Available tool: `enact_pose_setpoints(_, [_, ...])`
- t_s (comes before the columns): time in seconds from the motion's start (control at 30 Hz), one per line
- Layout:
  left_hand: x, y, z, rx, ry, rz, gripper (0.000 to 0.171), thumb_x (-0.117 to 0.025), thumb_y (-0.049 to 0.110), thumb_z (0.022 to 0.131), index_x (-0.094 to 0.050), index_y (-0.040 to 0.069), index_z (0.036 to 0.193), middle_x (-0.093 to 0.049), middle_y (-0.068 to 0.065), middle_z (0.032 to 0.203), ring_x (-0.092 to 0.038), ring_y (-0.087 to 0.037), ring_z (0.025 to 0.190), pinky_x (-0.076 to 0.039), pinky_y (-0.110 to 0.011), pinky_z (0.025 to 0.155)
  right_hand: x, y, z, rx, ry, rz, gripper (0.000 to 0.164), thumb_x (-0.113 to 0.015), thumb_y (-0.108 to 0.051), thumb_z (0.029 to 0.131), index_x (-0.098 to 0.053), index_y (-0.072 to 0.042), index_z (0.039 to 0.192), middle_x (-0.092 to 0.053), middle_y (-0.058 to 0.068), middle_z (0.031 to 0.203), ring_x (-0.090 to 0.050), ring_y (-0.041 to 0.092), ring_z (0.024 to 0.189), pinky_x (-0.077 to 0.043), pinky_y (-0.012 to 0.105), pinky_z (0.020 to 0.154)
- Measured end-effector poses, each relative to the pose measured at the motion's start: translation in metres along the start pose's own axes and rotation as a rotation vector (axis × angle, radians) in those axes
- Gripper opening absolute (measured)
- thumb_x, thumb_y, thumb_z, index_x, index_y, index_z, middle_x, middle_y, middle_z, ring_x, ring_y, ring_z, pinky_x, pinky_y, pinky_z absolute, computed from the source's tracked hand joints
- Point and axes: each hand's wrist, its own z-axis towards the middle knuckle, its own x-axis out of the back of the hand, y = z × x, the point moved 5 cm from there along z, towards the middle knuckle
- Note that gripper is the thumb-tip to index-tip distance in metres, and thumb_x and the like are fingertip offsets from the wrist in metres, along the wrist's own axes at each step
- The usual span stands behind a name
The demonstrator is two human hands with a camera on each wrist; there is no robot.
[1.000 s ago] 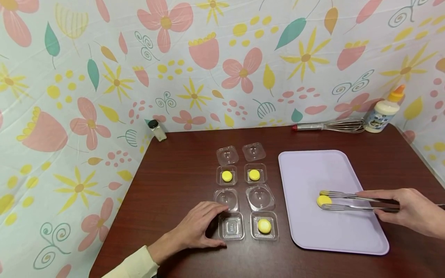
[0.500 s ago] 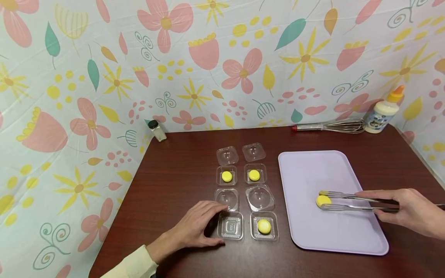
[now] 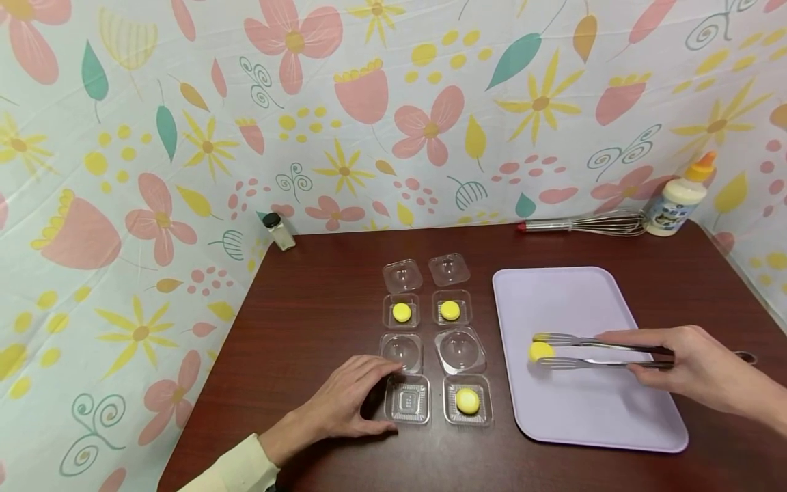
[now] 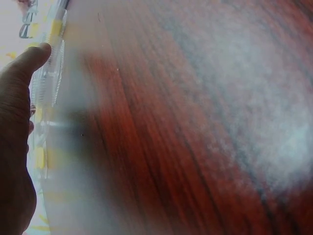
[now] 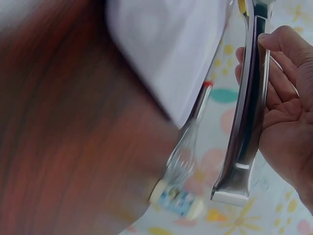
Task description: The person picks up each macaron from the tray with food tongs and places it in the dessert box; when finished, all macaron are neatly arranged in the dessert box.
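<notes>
My right hand (image 3: 688,362) holds a pair of metal tongs (image 5: 248,107). Between the tong tips is a small round yellow pastry (image 3: 541,351), above the left part of the lilac tray (image 3: 590,417). At the left, my left hand (image 3: 347,400) spans the near left clear plastic container (image 3: 408,400), thumb at its front corner and fingers at its back corner. Nothing lies in that container. The left wrist view shows the thumb (image 4: 41,54) against the ribbed plastic. Another yellow pastry (image 3: 467,401) sits in the container beside it.
Behind are two more containers with yellow pastries (image 3: 402,312) and several open clear lids (image 3: 402,275). A whisk (image 3: 584,223) and a squeeze bottle (image 3: 675,201) stand along the back right. A small black-capped jar (image 3: 279,231) is at the back left.
The right hand and tongs have moved left across the tray, with the yellow pastry between the tips. The left container shifted slightly left early on; the left hand stays around it.
</notes>
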Motion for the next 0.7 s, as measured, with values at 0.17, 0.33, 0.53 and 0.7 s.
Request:
enact_pose_setpoints(0.17, [-0.001, -0.001, -0.001, 0.006, -0.002, 0.000, 0.095, -0.090, 0.055, 0.077, -0.055, 0.002, 0.149, -0.062, -0.004, 0.145, -0.059, -0.020, 0.132, -0.048, -0.040, 0.112, -0.011, -0.026, 0.021, 0.088, -0.023, 0.064, 0.073, -0.094, 0.013, 0.062, -0.078, -0.018, 0.127, -0.077, -0.012, 0.114, -0.056, -0.002, 0.074, -0.040, 0.014, 0.058])
enact_pose_setpoints(0.33, [-0.002, -0.002, -0.001, 0.015, -0.007, -0.006, 0.095, -0.090, 0.054, 0.077, -0.056, 0.002, 0.148, -0.062, -0.003, 0.145, -0.059, -0.019, 0.131, -0.048, -0.040, 0.112, -0.027, -0.050, 0.039, 0.107, -0.094, 0.155, 0.069, -0.092, 0.012, 0.068, -0.077, -0.018, 0.129, -0.077, -0.002, 0.121, -0.065, -0.002, 0.094, -0.046, 0.014, 0.065])
enact_pose_setpoints(0.53, [-0.003, -0.002, -0.001, 0.019, -0.013, -0.006, 0.095, -0.090, 0.054, 0.077, -0.055, 0.003, 0.149, -0.061, -0.002, 0.145, -0.058, -0.019, 0.132, -0.047, -0.039, 0.113, -0.046, -0.077, 0.057, 0.132, -0.145, 0.217, 0.062, -0.087, 0.011, 0.073, -0.077, -0.014, 0.129, -0.077, 0.003, 0.122, -0.062, -0.002, 0.096, -0.046, 0.017, 0.063])
enact_pose_setpoints(0.7, [-0.004, -0.002, -0.001, 0.015, -0.019, 0.002, 0.095, -0.089, 0.055, 0.078, -0.054, 0.003, 0.150, -0.061, -0.002, 0.145, -0.058, -0.020, 0.132, -0.047, -0.039, 0.113, -0.063, -0.097, 0.072, 0.152, -0.150, 0.247, 0.060, -0.083, 0.012, 0.076, -0.076, -0.013, 0.130, -0.077, 0.002, 0.123, -0.063, 0.003, 0.090, -0.045, 0.016, 0.061])
